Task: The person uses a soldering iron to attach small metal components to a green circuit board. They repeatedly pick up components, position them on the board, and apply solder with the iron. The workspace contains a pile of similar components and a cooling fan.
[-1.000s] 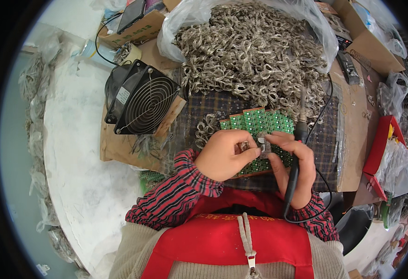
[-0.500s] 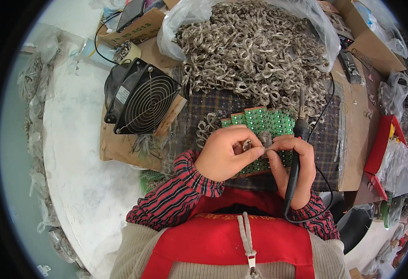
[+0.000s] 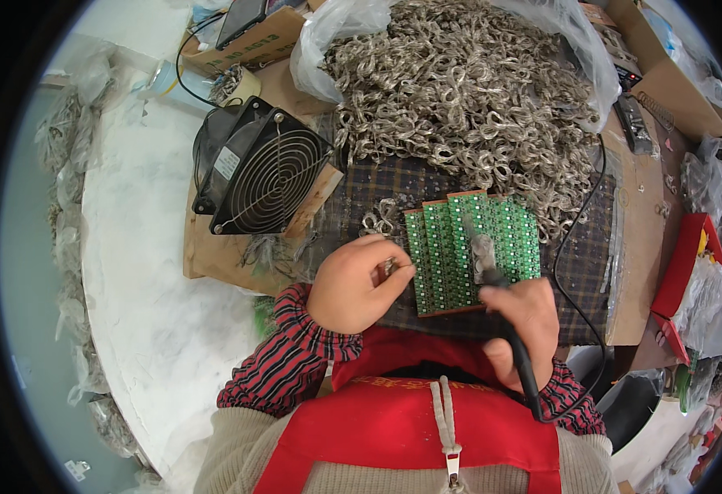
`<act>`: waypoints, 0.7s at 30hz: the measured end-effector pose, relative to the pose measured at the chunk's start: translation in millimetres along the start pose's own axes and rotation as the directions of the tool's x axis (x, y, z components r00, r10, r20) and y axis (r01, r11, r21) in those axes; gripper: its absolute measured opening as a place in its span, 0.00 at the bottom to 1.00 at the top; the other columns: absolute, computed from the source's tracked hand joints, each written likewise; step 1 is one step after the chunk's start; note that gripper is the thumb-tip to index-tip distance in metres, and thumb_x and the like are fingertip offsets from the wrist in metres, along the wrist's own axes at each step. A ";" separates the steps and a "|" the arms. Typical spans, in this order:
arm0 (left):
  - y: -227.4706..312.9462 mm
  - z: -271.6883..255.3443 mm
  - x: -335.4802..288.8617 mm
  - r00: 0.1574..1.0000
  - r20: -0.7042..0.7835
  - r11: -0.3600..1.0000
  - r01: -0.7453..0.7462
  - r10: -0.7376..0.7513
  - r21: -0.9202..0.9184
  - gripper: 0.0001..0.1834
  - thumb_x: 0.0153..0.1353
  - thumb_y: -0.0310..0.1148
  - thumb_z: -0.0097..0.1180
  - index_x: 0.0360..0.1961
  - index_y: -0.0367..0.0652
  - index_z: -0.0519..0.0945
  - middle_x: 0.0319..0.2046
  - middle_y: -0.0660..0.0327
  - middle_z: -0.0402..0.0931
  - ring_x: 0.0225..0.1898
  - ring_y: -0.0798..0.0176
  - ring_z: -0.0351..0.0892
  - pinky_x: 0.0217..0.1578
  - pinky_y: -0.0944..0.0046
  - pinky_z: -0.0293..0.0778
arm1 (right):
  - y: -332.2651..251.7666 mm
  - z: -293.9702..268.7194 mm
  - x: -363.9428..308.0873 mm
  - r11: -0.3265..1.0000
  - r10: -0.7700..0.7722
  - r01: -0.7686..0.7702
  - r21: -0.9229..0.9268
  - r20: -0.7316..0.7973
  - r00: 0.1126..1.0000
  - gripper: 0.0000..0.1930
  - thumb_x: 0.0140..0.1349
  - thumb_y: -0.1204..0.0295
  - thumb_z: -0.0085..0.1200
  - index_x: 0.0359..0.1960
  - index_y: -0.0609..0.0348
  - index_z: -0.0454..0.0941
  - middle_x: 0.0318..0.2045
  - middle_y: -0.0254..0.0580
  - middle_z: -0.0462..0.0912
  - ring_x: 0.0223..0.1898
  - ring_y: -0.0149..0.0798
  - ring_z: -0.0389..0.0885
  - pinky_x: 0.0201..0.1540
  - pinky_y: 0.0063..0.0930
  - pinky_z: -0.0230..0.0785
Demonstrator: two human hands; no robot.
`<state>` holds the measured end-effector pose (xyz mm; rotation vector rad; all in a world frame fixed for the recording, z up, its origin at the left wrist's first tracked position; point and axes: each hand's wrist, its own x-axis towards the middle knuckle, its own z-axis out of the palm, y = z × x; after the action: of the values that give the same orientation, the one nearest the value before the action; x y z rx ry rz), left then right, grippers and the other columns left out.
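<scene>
My left hand (image 3: pixel 354 284) is closed in a pinch, left of the green circuit boards. A bit of a looped wire bundle (image 3: pixel 390 266) shows between its fingers, most of it hidden. In my right hand (image 3: pixel 524 323) is a soldering iron (image 3: pixel 522 362), its black handle slanting up and left over the boards. Its tip is blurred by motion. Several green circuit boards (image 3: pixel 435 284) lie overlapping side by side on the dark checked cloth. A greyish wire lump (image 3: pixel 482 249) rests on them near the iron's front end.
A big heap of looped wire bundles (image 3: pixel 468 90) fills a plastic bag behind the boards. A black fan (image 3: pixel 270 177) stands at the left on cardboard. The iron's cord (image 3: pixel 579 309) curves along the right. A red box (image 3: pixel 677 272) sits farther right.
My hands have parted: the left moved left and slightly down. The soldering iron swung from pointing up and away to pointing at the boards, which now show more fully.
</scene>
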<state>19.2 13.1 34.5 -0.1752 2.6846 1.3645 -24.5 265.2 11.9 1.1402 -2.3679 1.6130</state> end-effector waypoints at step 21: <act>-19.2 21.4 -1.9 0.967 -0.242 0.982 -0.035 0.080 0.186 0.03 0.62 0.30 0.65 0.35 0.44 0.84 0.28 0.60 0.76 0.21 0.62 0.76 0.24 0.63 0.70 | -4.8 20.5 3.1 0.999 -0.012 0.016 -0.031 0.122 0.992 0.16 0.48 0.74 0.65 0.41 0.52 0.88 0.28 0.33 0.78 0.35 0.41 0.74 0.42 0.36 0.64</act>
<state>25.4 19.3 7.0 -0.2680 3.0254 1.1740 -16.8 245.7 7.7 1.2817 -2.4437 1.5368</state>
